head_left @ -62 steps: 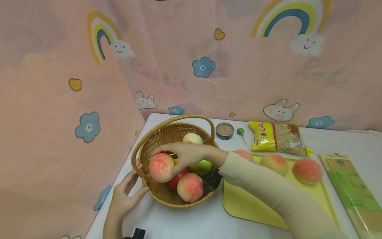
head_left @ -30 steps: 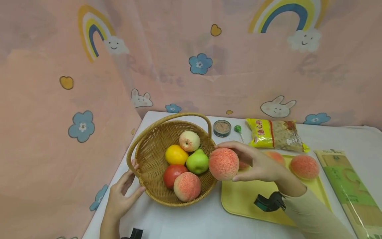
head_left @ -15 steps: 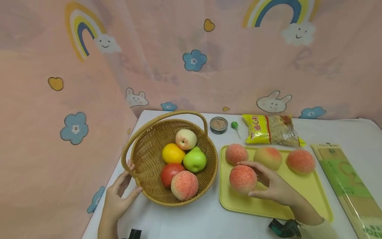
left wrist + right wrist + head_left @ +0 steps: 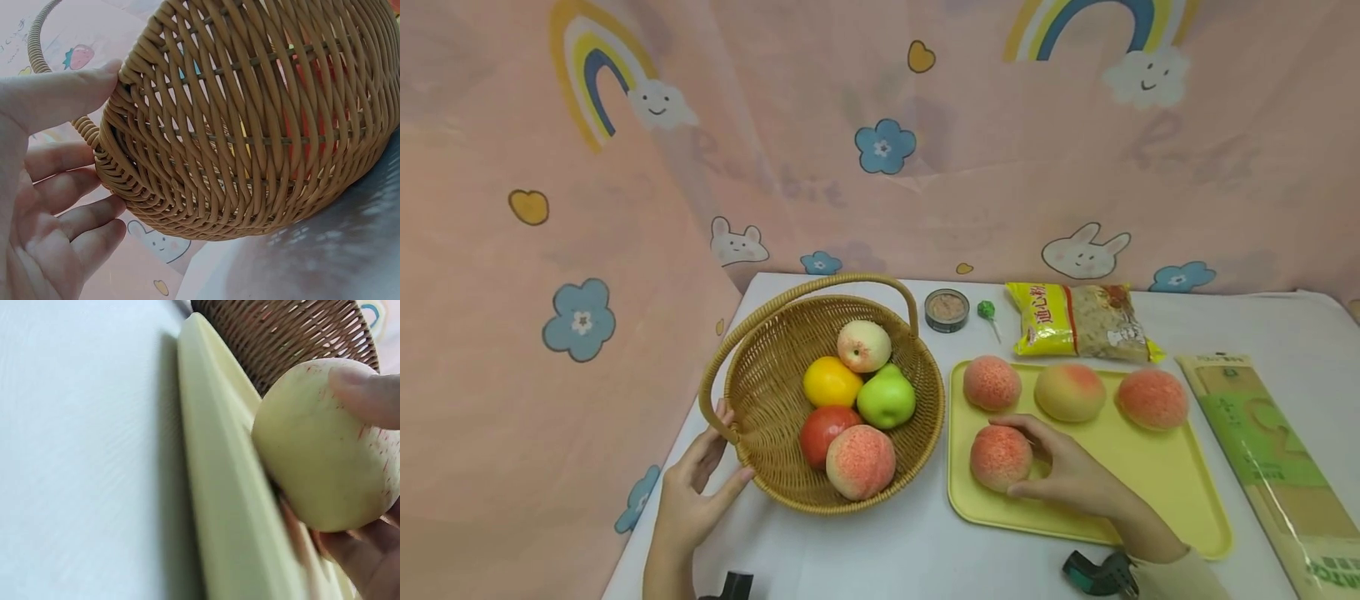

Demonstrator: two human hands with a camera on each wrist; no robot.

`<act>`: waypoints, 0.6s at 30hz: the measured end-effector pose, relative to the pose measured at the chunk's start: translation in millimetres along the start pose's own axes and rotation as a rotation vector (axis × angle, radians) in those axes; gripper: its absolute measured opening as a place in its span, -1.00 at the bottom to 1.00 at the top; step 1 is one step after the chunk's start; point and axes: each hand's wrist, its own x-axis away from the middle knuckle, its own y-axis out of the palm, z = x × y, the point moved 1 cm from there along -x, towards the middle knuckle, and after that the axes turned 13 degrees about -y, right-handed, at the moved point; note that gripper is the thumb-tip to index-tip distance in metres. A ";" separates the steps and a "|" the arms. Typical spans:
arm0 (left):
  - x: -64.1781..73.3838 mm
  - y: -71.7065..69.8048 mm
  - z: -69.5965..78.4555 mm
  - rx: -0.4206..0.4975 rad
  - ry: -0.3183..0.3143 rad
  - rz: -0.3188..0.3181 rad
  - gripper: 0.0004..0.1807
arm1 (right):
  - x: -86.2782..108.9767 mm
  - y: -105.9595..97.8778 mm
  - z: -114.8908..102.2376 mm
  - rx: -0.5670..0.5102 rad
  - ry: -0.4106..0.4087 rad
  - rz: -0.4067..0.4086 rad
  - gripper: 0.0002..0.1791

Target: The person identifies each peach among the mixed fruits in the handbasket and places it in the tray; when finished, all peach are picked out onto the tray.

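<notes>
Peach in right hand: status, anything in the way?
Right hand grips peach over yellow tray; contact with tray unclear. Left hand touches wicker basket. Neighbouring peach close on far side, possible snag.

Both hands, the left hand and the right hand, are looked down on from above in the head view, backdrop ahead. The wicker basket is faced close up, from outside, by the left wrist camera. By the right, the peach is viewed closely along the yellow tray; peach and tray are shared with the head view, the basket by all three.

White table bore yellow tray | left of tray: basket | behind: tin, lollipop, bag | right: green packet
</notes>
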 end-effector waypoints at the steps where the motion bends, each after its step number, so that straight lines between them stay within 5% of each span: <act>1: 0.1 -0.2 -0.3 0.000 0.001 0.002 -0.22 | -0.6 0.5 0.5 0.004 0.000 0.000 -0.21; 11: 0.4 -0.5 0.7 0.008 0.031 0.008 -0.21 | 3.6 -0.4 1.1 -0.024 0.080 -0.068 -0.10; 18: 0.0 -0.5 0.8 -0.001 0.026 0.006 -0.21 | 4.0 -2.7 -5.3 0.024 0.053 -0.057 -0.08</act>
